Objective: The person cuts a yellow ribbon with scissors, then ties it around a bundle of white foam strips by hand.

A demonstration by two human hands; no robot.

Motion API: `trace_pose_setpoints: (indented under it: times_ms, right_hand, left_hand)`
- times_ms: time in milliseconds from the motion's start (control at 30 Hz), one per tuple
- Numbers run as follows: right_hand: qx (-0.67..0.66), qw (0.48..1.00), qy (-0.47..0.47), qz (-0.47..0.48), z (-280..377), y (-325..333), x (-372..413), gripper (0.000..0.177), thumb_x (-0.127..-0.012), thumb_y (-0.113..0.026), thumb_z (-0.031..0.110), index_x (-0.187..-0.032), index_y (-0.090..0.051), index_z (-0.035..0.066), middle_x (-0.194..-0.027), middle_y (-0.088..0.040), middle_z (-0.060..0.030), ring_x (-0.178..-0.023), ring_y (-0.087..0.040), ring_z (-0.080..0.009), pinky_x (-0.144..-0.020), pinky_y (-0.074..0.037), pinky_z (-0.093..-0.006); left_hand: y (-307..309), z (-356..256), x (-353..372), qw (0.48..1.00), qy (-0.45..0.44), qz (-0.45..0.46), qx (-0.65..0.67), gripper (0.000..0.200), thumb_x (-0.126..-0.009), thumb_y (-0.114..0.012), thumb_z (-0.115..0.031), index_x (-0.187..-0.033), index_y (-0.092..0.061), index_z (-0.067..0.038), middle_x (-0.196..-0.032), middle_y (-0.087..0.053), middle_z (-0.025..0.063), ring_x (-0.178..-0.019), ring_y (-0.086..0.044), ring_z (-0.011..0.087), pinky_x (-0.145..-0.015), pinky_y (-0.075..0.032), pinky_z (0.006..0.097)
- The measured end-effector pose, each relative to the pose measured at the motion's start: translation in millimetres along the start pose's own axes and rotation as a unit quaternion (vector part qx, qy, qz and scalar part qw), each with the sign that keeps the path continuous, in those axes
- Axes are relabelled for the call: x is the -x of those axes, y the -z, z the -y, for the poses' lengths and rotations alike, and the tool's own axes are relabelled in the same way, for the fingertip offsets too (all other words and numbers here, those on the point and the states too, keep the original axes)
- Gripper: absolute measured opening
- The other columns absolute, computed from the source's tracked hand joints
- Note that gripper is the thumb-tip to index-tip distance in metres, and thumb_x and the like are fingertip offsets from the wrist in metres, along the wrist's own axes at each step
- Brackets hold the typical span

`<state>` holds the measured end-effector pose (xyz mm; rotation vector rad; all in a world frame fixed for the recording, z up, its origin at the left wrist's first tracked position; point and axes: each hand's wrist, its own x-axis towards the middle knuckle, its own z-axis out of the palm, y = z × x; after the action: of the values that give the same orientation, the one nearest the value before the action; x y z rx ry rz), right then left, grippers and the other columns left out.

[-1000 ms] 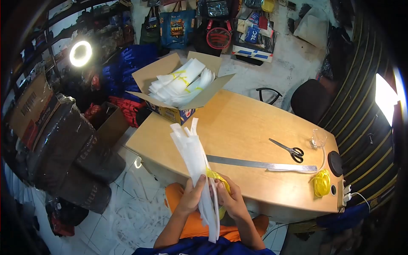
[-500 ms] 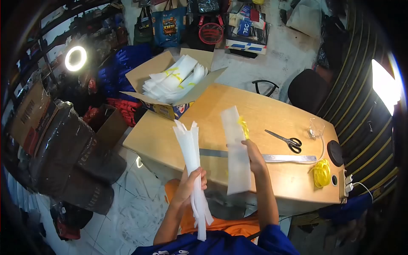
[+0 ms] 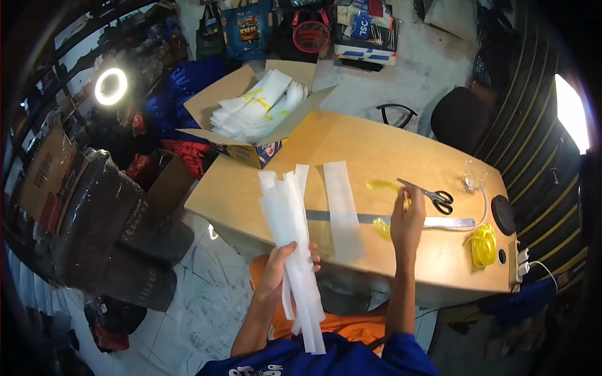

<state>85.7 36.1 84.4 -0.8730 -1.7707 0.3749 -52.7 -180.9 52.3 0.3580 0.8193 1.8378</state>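
A bundle of white foam strips [image 3: 291,219] is gripped in my left hand [image 3: 276,266], held upright in front of my body. My right hand [image 3: 409,222] is closed over the table, pinching yellow plastic ribbon [image 3: 381,185]; loose yellow pieces show to the left of the hand. Between the hands, one flat white foam strip [image 3: 342,210] lies on the table across a metal ruler [image 3: 448,222], apart from the bundle. Black-handled scissors [image 3: 433,196] rest just right of my right hand.
An open cardboard box [image 3: 295,135] with several tied white foam bundles stands at the table's [image 3: 351,138] back left corner. A yellow ribbon roll [image 3: 481,245], a clear cup [image 3: 474,178] and a power socket [image 3: 515,260] are at the right. Wrapped parcels [image 3: 106,213] stand left.
My right hand has let go of the foam strip, which now lies on the table, and moved right with yellow ribbon. My left hand still holds its bundle, now spread wider.
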Motion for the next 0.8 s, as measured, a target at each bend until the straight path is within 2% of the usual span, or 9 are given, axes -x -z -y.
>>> trace_pose_setpoints:
  times_ms: [67,167,300,333,367,467,600,733,800]
  right_hand:
    - [0.0,0.996,-0.054,0.077,-37.4,-27.1,-13.9,0.02,-0.089,-0.056,0.014,-0.102,-0.054,-0.001,-0.095,-0.057,-0.0198,-0.088,-0.055,-0.0376,-0.075,-0.044,-0.0417]
    - [0.253,0.965,0.034,0.066,-34.3,-37.8,-10.8,0.032,-0.086,-0.063,0.023,-0.107,-0.054,0.001,-0.101,-0.057,-0.0186,-0.091,-0.055,-0.0368,-0.077,-0.042,-0.0436]
    - [-0.12,0.966,0.098,0.208,28.5,-11.3,29.1,0.048,-0.079,-0.071,0.03,-0.112,-0.053,0.0,-0.105,-0.057,-0.0181,-0.099,-0.055,-0.0345,-0.084,-0.043,-0.04]
    - [-0.202,0.917,-0.048,0.34,63.0,7.1,44.1,0.05,-0.076,-0.073,0.025,-0.113,-0.052,-0.002,-0.105,-0.057,-0.0189,-0.098,-0.056,-0.0347,-0.083,-0.045,-0.0389]
    - [-0.26,0.875,-0.051,0.406,76.9,12.5,58.2,0.052,-0.075,-0.074,0.023,-0.114,-0.052,-0.002,-0.104,-0.058,-0.02,-0.097,-0.057,-0.0332,-0.08,-0.046,-0.0379]
    - [-0.21,0.906,-0.034,0.367,85.8,-1.5,99.1,0.041,-0.082,-0.067,0.017,-0.115,-0.052,-0.002,-0.098,-0.061,-0.0128,-0.089,-0.058,-0.0196,-0.072,-0.048,-0.0332]
    - [-0.213,0.911,-0.052,0.35,66.3,-7.0,108.0,0.03,-0.088,-0.059,0.013,-0.112,-0.052,-0.004,-0.087,-0.062,-0.0099,-0.077,-0.059,-0.0175,-0.067,-0.048,-0.0297]
    - [-0.294,0.871,-0.168,0.356,69.0,4.8,96.9,0.021,-0.097,-0.044,0.012,-0.108,-0.05,-0.005,-0.077,-0.061,-0.01,-0.065,-0.057,-0.0124,-0.061,-0.047,-0.0249]
    - [-0.449,0.764,-0.317,0.337,68.9,8.4,93.5,0.018,-0.098,-0.044,0.014,-0.104,-0.046,-0.003,-0.078,-0.061,-0.012,-0.064,-0.06,-0.0154,-0.059,-0.048,-0.0282]
  left_hand:
    - [-4.3,-0.8,6.1,0.999,-0.013,-0.024,-0.024,0.041,-0.09,-0.051,-0.027,-0.114,-0.048,0.006,-0.102,-0.058,0.0159,-0.086,-0.062,0.0229,-0.074,-0.055,0.0378]
    - [5.6,3.2,8.4,1.0,-0.008,-0.007,-0.022,0.04,-0.09,-0.053,-0.025,-0.113,-0.048,0.007,-0.1,-0.06,0.0167,-0.086,-0.063,0.0242,-0.075,-0.055,0.0387]
    - [9.2,10.1,11.0,0.998,-0.061,-0.014,-0.012,0.034,-0.091,-0.052,-0.02,-0.111,-0.051,0.008,-0.098,-0.061,0.0147,-0.085,-0.063,0.0216,-0.074,-0.055,0.0358]
    - [9.3,10.6,9.1,0.995,-0.051,-0.044,-0.072,0.032,-0.091,-0.052,-0.017,-0.111,-0.052,0.007,-0.098,-0.061,0.0133,-0.085,-0.062,0.0193,-0.074,-0.054,0.0332]
    - [9.4,11.9,7.2,0.988,-0.039,-0.071,-0.132,0.029,-0.091,-0.051,-0.015,-0.111,-0.053,0.007,-0.098,-0.061,0.0119,-0.084,-0.062,0.017,-0.073,-0.053,0.0307]
    - [12.0,24.8,2.1,0.977,-0.074,-0.124,-0.156,0.027,-0.09,-0.052,-0.012,-0.11,-0.054,0.005,-0.096,-0.061,0.0089,-0.083,-0.06,0.0132,-0.071,-0.05,0.0261]
    - [1.7,21.3,4.7,0.967,-0.069,-0.162,-0.182,0.026,-0.088,-0.06,-0.014,-0.106,-0.058,0.004,-0.092,-0.062,0.0068,-0.081,-0.059,0.0114,-0.069,-0.049,0.0259]
    - [10.8,20.2,8.9,0.973,-0.024,-0.153,-0.168,0.026,-0.086,-0.064,-0.016,-0.102,-0.059,0.004,-0.09,-0.063,0.0061,-0.078,-0.059,0.0115,-0.069,-0.048,0.0261]
    - [12.8,21.2,10.1,0.968,-0.081,-0.154,-0.184,0.027,-0.086,-0.065,-0.017,-0.101,-0.06,0.004,-0.09,-0.064,0.0072,-0.077,-0.061,0.0129,-0.069,-0.049,0.0261]
